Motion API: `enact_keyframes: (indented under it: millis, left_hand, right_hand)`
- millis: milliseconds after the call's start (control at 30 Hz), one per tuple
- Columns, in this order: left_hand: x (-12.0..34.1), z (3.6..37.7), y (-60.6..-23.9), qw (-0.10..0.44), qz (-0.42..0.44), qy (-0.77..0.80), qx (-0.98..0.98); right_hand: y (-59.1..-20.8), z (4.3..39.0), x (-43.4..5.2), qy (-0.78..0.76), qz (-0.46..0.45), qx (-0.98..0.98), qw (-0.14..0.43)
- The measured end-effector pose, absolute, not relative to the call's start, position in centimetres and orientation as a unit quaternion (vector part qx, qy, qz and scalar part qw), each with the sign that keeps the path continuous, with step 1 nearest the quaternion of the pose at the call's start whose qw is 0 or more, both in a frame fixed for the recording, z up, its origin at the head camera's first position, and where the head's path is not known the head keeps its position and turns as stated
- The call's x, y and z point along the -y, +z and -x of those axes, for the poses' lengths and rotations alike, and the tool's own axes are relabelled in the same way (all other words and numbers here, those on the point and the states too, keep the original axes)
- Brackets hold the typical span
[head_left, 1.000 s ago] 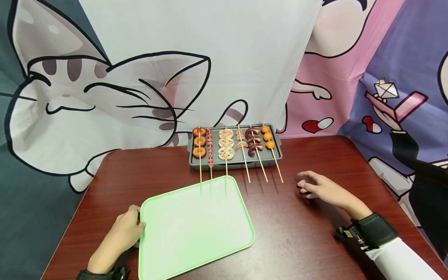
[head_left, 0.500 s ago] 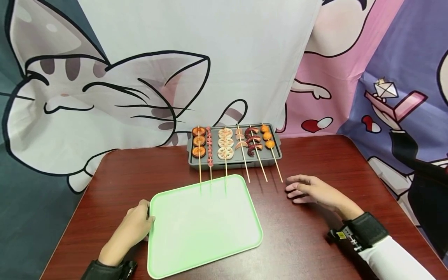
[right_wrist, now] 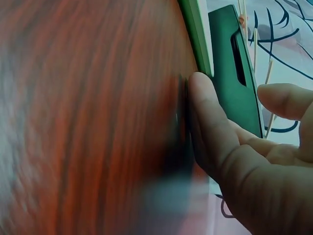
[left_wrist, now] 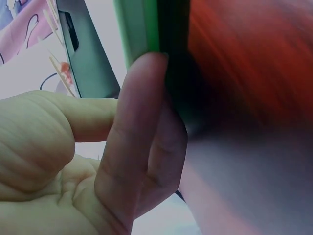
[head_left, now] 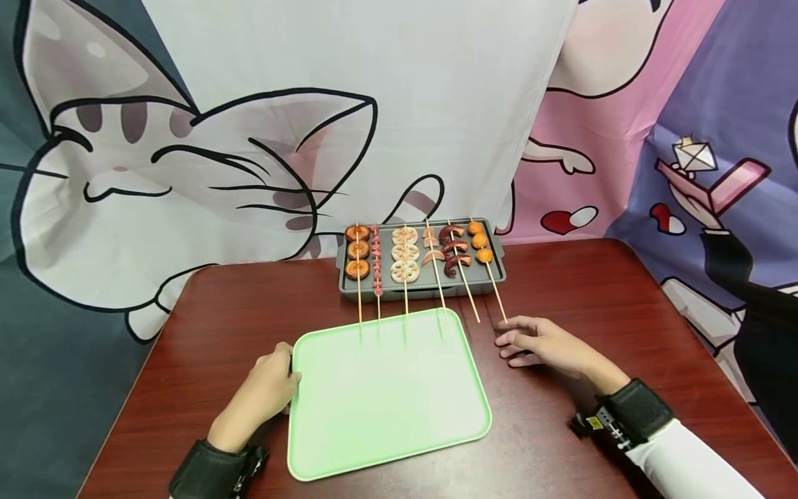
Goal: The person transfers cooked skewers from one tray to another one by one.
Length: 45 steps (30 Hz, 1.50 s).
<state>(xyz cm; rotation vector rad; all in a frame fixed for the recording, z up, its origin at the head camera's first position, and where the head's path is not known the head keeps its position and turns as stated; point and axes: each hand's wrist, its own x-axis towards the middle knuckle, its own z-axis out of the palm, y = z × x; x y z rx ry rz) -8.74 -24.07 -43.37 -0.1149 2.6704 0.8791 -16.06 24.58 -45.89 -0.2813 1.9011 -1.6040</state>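
Left hand [head_left: 264, 383] pinching the tray [head_left: 386, 398] by its left edge; right hand [head_left: 544, 346], loosely spread, right of the tray. Grill [head_left: 424, 290] behind the tray.

on one table [head_left: 237, 298]: one green tray [head_left: 386, 395], one grey grill pan [head_left: 391, 294], one left hand [head_left: 264, 381], one right hand [head_left: 545, 346], two black wristbands [head_left: 640, 409] and six skewers [head_left: 472, 305] — one with three brown rounds [head_left: 351, 250], one with three lotus slices [head_left: 398, 254], one with three orange balls [head_left: 479, 240].

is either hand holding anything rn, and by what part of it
The left hand holds the light green tray by its left edge, pinched between thumb and fingers. The right hand holds nothing.
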Motion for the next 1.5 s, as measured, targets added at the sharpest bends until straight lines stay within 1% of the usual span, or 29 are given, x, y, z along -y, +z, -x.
enact_keyframes:
  millis: [233,367,600,833,967,1100,1267,1500]
  left_hand:
    - [22.0,9.8,-43.2,0.160,0.025,0.320,-0.934]
    - [21.0,10.3,-43.2,0.159,0.021,0.317,-0.935]
    - [20.4,10.6,-43.6,0.155,0.017,0.317,-0.936]
    - [20.2,10.7,-43.8,0.153,0.016,0.321,-0.935]
    - [20.1,10.7,-43.6,0.154,0.017,0.317,-0.936]
    - [20.0,10.8,-43.6,0.150,0.012,0.304,-0.941]
    - [19.8,10.8,-43.6,0.148,-0.001,0.291,-0.945]
    - [19.4,10.5,-43.1,0.151,0.013,0.269,-0.951]
  right_hand:
    - [-45.9,15.8,-23.7,-0.618,0.090,-0.714,0.318]
    - [-46.1,15.7,-23.0,-0.602,0.096,-0.731,0.306]
    - [-46.0,15.3,-22.1,-0.552,0.100,-0.788,0.254]
    - [-46.2,15.0,-21.4,-0.470,0.122,-0.856,0.180]
    - [-46.1,14.9,-21.2,-0.440,0.123,-0.875,0.161]
    - [-46.1,14.9,-21.1,-0.426,0.123,-0.883,0.150]
    - [-46.1,14.8,-21.0,-0.426,0.116,-0.885,0.150]
    - [-46.0,14.7,-20.9,-0.417,0.111,-0.888,0.156]
